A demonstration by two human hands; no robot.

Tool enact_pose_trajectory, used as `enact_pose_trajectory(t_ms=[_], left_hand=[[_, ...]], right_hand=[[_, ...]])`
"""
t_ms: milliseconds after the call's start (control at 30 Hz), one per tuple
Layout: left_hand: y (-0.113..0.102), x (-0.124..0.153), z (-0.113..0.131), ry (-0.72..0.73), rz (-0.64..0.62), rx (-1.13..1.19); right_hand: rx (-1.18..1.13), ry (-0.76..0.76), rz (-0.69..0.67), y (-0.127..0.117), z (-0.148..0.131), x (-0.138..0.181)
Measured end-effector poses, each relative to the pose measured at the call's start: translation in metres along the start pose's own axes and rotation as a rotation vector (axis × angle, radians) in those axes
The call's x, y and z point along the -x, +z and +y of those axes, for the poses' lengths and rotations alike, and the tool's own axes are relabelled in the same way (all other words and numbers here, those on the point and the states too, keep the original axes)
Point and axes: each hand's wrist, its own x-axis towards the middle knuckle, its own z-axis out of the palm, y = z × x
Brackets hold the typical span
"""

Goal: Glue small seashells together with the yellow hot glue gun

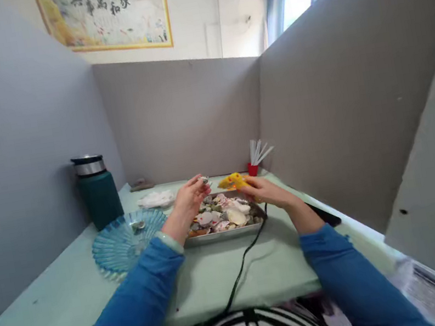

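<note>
My left hand is raised over a metal tray of mixed seashells and pinches a small shell between its fingertips. My right hand grips a yellow glue gun, whose nozzle points left toward that small shell. The gun's black cord runs down across the pale green table toward me. Both sleeves are blue.
A blue ridged glass plate with a small object in it lies left of the tray. Behind it stands a dark green flask. A white cloth, a red cup of white sticks and a black phone also rest on the table. Grey partitions enclose three sides.
</note>
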Motion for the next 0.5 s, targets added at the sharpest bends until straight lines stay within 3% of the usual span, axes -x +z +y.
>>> enact_pose_trajectory(t_ms=[200,500], left_hand=[[0.001,0.002,-0.003,-0.053,0.034,-0.042],[-0.002,0.01,-0.012,-0.066,-0.045,-0.065]], right_hand=[[-0.498,-0.024,0.121,0.0,0.001,0.003],[-0.279,0.036,0.133,0.03,0.013,0.01]])
